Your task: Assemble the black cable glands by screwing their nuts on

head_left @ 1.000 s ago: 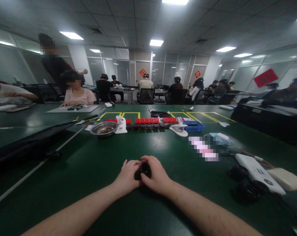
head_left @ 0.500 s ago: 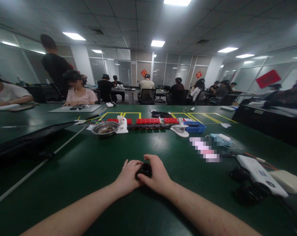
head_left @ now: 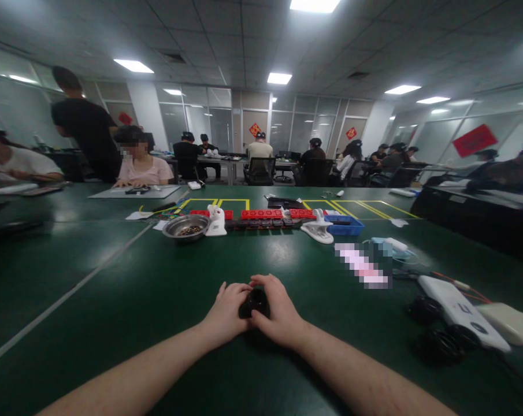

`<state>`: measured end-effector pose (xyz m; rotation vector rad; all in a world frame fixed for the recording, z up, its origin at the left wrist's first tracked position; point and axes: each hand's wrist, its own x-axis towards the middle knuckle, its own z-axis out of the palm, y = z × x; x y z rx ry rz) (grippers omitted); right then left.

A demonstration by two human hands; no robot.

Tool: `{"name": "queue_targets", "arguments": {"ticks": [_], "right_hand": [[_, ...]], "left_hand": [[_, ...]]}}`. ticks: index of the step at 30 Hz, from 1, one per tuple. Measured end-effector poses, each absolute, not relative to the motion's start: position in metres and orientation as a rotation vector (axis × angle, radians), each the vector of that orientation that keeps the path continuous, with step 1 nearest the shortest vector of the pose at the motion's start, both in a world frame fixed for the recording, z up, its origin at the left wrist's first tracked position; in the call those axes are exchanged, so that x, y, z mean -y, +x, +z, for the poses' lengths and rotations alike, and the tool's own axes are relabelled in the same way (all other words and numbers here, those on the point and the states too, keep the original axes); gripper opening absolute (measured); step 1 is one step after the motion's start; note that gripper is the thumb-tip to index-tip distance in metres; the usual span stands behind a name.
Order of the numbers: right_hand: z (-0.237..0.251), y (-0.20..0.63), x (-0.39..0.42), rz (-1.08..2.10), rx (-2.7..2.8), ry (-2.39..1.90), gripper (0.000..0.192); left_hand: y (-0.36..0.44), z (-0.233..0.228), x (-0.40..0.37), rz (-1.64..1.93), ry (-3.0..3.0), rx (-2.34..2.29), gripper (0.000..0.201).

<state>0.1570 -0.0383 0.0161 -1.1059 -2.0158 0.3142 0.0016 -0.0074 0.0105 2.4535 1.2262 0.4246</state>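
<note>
Hands barely shifted; black part (head_left: 253, 301) pinched between both grips.

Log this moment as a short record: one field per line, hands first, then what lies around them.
left hand: left hand closed on the small black object
right hand: right hand gripping the same object from the other side
surface: green table
ahead: metal bowl, red parts row, blue tray
right side: white device, black cables
others: seated person in pink top across the table
</note>
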Motion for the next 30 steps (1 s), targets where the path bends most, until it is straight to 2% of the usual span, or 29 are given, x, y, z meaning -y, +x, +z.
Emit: {"name": "queue_targets", "arguments": {"ticks": [5,9,14,18,23,27,30], "right_hand": [[0.0165,0.1568,0.0387,0.314,1.954,-1.179,0.042],[0.0165,0.1566,0.0387,0.3,2.011,-1.124,0.052],[0.0157,0.1566,0.0379,0.309,1.926,-1.196,0.041],[0.0162,0.1576,0.038,0.316,1.973,-1.118,0.049],[0.0135,0.1588,0.0357,0.329,1.901,-1.166,0.039],[0.0118,0.1589,0.0352,0.352,1.936,-1.099,0.047],[0.0132,0.1583,0.0364,0.322,1.906,-1.149,0.044]], "left_hand": [[0.0014,0.0079,0.006,0.432,2.461,-1.201,0.044],[0.0019,0.0107,0.0069,0.415,2.453,-1.219,0.044],[0.0021,0.0158,0.009,0.418,2.436,-1.208,0.041],[0.0016,0.0146,0.0081,0.415,2.449,-1.205,0.043],[0.0015,0.0119,0.0071,0.437,2.448,-1.196,0.044],[0.0021,0.0109,0.0068,0.422,2.465,-1.202,0.043],[0.002,0.0111,0.0068,0.434,2.458,-1.202,0.042]]}}
